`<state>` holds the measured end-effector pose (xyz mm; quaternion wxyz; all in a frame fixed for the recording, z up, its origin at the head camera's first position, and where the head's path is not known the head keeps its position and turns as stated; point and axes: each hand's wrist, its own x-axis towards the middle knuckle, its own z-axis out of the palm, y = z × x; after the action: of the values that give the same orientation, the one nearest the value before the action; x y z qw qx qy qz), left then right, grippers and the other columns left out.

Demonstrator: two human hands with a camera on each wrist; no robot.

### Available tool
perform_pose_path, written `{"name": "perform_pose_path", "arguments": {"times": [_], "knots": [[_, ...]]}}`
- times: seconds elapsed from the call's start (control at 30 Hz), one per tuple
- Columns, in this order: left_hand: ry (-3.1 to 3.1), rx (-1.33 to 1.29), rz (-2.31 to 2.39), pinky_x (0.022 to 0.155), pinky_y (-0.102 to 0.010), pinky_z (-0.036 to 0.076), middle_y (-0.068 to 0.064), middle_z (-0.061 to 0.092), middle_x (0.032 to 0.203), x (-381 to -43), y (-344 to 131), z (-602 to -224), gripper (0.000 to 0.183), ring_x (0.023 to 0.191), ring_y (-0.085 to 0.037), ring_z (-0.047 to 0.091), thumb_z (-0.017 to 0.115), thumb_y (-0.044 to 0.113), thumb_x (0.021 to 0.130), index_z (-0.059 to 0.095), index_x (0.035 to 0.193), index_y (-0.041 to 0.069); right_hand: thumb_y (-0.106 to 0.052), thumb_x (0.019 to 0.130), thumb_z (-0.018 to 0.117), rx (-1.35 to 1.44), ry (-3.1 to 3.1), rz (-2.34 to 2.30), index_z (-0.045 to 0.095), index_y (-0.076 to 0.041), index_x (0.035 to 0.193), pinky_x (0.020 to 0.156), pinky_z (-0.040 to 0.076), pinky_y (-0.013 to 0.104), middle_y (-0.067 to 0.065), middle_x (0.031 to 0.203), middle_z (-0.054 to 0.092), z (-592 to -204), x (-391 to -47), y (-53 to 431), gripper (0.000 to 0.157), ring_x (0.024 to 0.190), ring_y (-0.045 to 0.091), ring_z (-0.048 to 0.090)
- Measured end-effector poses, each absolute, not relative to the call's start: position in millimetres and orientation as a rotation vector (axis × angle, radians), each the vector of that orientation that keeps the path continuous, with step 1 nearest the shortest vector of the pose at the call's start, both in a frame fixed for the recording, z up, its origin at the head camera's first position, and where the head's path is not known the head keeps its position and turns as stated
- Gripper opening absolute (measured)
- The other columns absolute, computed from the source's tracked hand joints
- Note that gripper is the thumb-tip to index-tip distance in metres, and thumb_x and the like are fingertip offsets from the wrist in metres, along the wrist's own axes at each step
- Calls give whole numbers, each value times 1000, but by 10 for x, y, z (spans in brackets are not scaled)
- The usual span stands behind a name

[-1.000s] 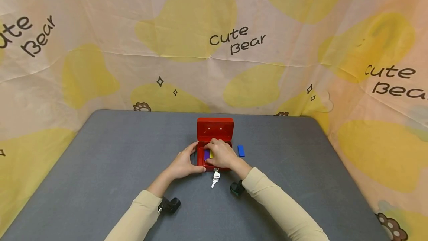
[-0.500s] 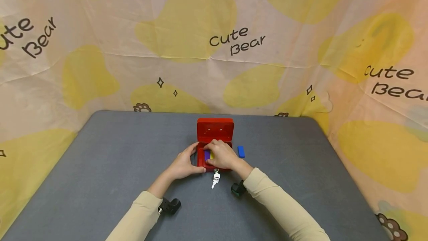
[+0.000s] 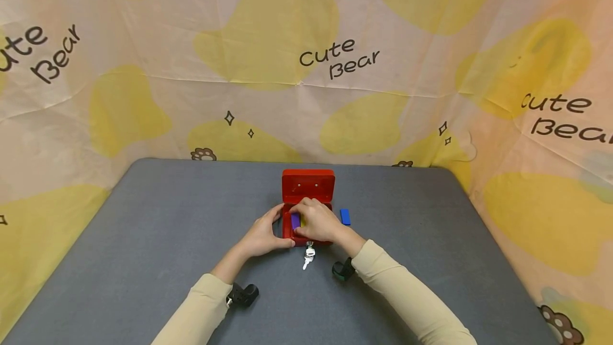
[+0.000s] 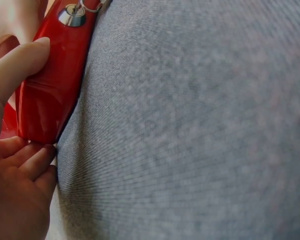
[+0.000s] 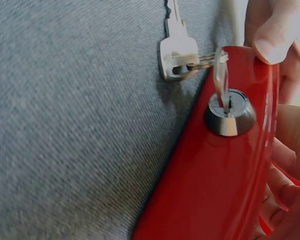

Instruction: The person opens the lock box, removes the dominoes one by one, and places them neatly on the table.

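Observation:
A red cash box (image 3: 287, 223) stands on the grey table with its lid (image 3: 308, 194) raised. My left hand (image 3: 260, 236) grips its left end, thumb (image 4: 34, 56) on the front wall and fingers (image 4: 37, 159) round the side. Inside the box reaches my right hand (image 3: 320, 221), its thumb and index finger pinching a purple block (image 3: 295, 221). Beside that block a strip of a yellow block (image 3: 303, 221) shows; the palm hides the rest of the interior. From the front lock (image 5: 230, 116) hangs a ring with a silver key (image 5: 176, 55).
A blue block (image 3: 345, 216) lies on the table (image 3: 407, 260) just right of the box. Black wrist cameras (image 3: 243, 295) are strapped under both forearms. Behind the table hangs a printed cloth (image 3: 268, 31).
The purple block has shifted slightly left and tilted a little, with the right fingers moving along with it. The left hand, box and blue block stay put.

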<state>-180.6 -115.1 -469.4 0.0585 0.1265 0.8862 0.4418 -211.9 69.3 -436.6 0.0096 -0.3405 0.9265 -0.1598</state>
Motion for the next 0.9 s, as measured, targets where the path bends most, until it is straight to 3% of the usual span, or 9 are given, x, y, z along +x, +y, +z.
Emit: {"name": "perform_pose_path", "arguments": {"times": [0.47, 0.9], "knots": [[2683, 371, 1348, 97, -47, 41, -14, 43, 139, -1814, -1146, -4701, 93, 123, -31, 48, 82, 30, 64, 34, 140, 7, -27, 76, 73, -1097, 2919, -548, 63, -12, 113, 79, 48, 31, 2, 101, 58, -4324, -2134, 840, 41, 86, 15, 50], [2673, 356, 1344, 97, -48, 42, -14, 44, 139, -1813, -1143, -4689, 93, 123, -31, 47, 82, 30, 65, 34, 140, 7, -22, 74, 75, -1068, 2926, -630, 64, -10, 113, 85, 48, 34, 4, 104, 58, -4227, -2137, 1043, 42, 93, 18, 52]]}}
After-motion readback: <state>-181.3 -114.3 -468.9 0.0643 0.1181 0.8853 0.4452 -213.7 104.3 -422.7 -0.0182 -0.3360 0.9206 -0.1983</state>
